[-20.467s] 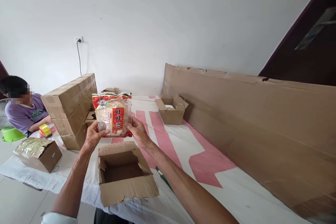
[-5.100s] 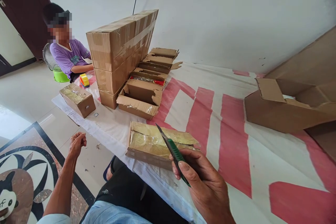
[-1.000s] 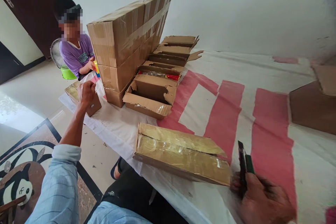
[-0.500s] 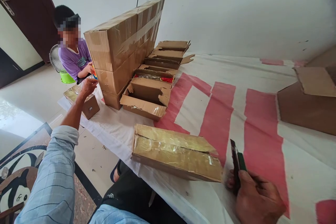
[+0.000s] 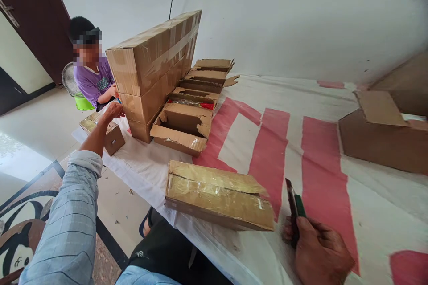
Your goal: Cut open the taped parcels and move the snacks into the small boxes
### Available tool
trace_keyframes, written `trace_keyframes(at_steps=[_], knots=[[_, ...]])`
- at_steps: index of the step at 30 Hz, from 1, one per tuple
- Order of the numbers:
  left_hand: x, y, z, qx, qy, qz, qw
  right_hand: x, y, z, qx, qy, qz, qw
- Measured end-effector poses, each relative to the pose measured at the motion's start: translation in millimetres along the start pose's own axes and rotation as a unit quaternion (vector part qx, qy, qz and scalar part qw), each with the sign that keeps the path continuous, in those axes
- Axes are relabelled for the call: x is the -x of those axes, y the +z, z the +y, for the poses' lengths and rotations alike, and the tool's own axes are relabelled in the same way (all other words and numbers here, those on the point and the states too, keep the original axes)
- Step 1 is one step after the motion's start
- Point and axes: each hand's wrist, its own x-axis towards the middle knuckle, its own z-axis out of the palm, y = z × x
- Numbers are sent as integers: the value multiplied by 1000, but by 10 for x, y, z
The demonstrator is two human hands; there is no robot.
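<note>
Head view: at 5 o'clock our right hand [image 5: 317, 256], partly cut off by the bottom edge, grips a green utility knife [image 5: 296, 211] just beside the taped box [image 5: 219, 193]. At 10 o'clock our left hand [image 5: 112, 111] hovers flat and spread over a small box [image 5: 110, 136]; contact unclear.
</note>
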Motion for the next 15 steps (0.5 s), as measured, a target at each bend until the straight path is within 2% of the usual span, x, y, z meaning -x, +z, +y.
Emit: trace_keyframes(at_steps=[2, 5, 11, 15], knots=[[20, -50, -13, 36, -44, -51, 997, 10, -1, -18, -4, 16, 0, 1000], [43, -128, -45, 85, -77, -85, 990, 27, 3, -32, -7, 17, 2, 1000], [115, -272, -114, 160, -92, -90, 979, 48, -2, -19, 19, -3, 2, 1000], [166, -304, -122, 188, -85, -78, 975, -13, -30, 85, 12, -13, 3, 1000]])
